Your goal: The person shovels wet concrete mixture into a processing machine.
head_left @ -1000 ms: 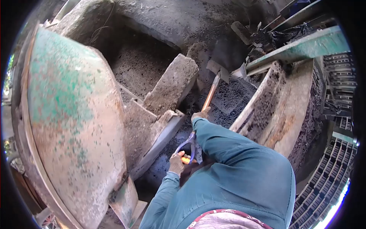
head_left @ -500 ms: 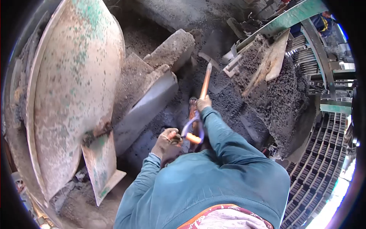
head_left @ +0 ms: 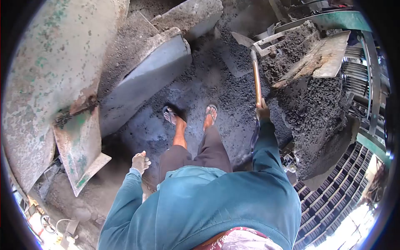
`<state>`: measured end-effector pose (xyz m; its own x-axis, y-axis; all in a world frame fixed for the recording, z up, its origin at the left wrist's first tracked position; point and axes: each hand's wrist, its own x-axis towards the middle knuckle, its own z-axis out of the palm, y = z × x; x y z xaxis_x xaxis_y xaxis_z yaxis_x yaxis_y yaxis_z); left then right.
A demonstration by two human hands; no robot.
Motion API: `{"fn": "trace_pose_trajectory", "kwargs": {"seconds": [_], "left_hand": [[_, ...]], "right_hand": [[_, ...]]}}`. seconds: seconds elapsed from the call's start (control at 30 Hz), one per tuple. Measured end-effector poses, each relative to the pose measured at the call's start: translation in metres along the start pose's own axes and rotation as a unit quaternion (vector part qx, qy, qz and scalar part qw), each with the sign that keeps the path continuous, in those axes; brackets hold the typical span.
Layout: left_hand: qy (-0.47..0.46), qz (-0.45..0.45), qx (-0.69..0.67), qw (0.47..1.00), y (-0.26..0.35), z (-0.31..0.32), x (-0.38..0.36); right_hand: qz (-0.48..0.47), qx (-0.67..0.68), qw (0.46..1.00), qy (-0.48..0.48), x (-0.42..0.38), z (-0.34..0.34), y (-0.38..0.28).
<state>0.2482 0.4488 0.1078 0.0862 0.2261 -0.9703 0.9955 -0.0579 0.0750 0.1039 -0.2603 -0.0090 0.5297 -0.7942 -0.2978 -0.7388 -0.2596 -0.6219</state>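
Note:
My right hand [head_left: 262,111] is wrapped round the orange-brown handle of a shovel [head_left: 256,79], out to my right. The shovel's metal blade [head_left: 243,40] points away from me, close to a dirt-covered metal frame; its exact shape is hard to make out. A dark curved part, seemingly the grip end, shows below my right hand beside the sleeve. Well to the left, my left hand [head_left: 141,162] has its fingers curled in, with nothing visible in them. It is nearest to a rusty, green-flecked metal bracket [head_left: 81,146].
A large worn metal plate [head_left: 54,71] fills the left. Grey slabs [head_left: 150,79] topped with dirt lean beside my feet [head_left: 211,114]. Dark loose soil [head_left: 312,116] is heaped on the right, near slatted metal grating [head_left: 337,179] and a green beam [head_left: 333,21].
My left hand has moved left, away from the shovel's grip end. My right hand has swung the shovel to the right. The view has shifted, and both feet now show.

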Motion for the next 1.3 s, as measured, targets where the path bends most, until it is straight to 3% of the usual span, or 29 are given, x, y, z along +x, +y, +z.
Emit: {"fn": "trace_pose_trajectory", "kwargs": {"seconds": [0.07, 0.17, 0.37, 0.4, 0.5, 0.57, 0.6, 0.67, 0.7, 0.73, 0.9, 0.93, 1.0, 1.07, 1.17, 1.3], "left_hand": [[0.002, -0.011, -0.004, 1.0, -0.016, 0.0, 0.008], [-0.044, 0.005, -0.009, 0.999, -0.029, 0.02, 0.026], [-0.096, 0.065, 0.067, 0.991, -0.002, 0.114, 0.021], [-0.118, 0.066, 0.059, 0.989, 0.003, 0.123, 0.02], [-0.142, 0.09, 0.068, 0.984, 0.03, 0.141, -0.001], [-0.152, 0.115, 0.059, 0.98, 0.049, 0.138, -0.003], [-0.151, 0.117, 0.041, 0.981, 0.057, 0.133, 0.002], [-0.125, 0.131, 0.021, 0.983, 0.072, 0.119, -0.004], [-0.111, 0.135, 0.012, 0.985, 0.075, 0.111, -0.008], [-0.106, 0.134, 0.005, 0.985, 0.075, 0.101, 0.001], [-0.077, 0.144, -0.032, 0.986, 0.055, 0.039, 0.026], [-0.08, 0.138, -0.045, 0.986, 0.049, 0.034, 0.018], [-0.007, 0.125, -0.008, 0.992, 0.035, 0.04, -0.001], [0.022, 0.126, -0.014, 0.992, 0.024, 0.051, -0.026], [-0.04, 0.103, -0.049, 0.993, -0.009, 0.064, -0.029], [-0.042, 0.079, 0.029, 0.996, -0.027, 0.104, -0.058]], "right_hand": [[0.157, 0.094, 0.981, -0.061, -0.021, -0.025, 0.012], [0.168, 0.084, 0.98, -0.066, -0.048, -0.043, 0.026], [0.41, 0.18, 0.886, -0.117, -0.116, -0.127, -0.047], [0.409, 0.151, 0.896, -0.09, -0.123, -0.137, -0.057], [0.29, 0.024, 0.954, -0.073, -0.163, -0.149, -0.102], [0.046, -0.133, 0.99, -0.024, -0.176, -0.13, -0.015], [-0.064, -0.223, 0.972, 0.028, -0.182, -0.121, 0.029], [0.139, 0.01, 0.99, -0.029, -0.183, -0.101, 0.0], [0.239, 0.127, 0.961, -0.06, -0.189, -0.092, -0.019], [0.274, 0.205, 0.936, -0.081, -0.182, -0.089, -0.078], [0.032, 0.07, 0.983, -0.166, -0.012, -0.038, -0.146], [0.007, -0.056, 0.99, -0.129, 0.048, 0.0, -0.109], [-0.082, -0.167, 0.981, -0.051, 0.085, 0.031, -0.072], [-0.112, -0.207, 0.972, -0.019, 0.073, 0.023, -0.057], [-0.124, -0.226, 0.966, -0.031, 0.009, -0.027, -0.019], [-0.097, -0.241, 0.964, -0.053, -0.086, -0.115, 0.055]]}}
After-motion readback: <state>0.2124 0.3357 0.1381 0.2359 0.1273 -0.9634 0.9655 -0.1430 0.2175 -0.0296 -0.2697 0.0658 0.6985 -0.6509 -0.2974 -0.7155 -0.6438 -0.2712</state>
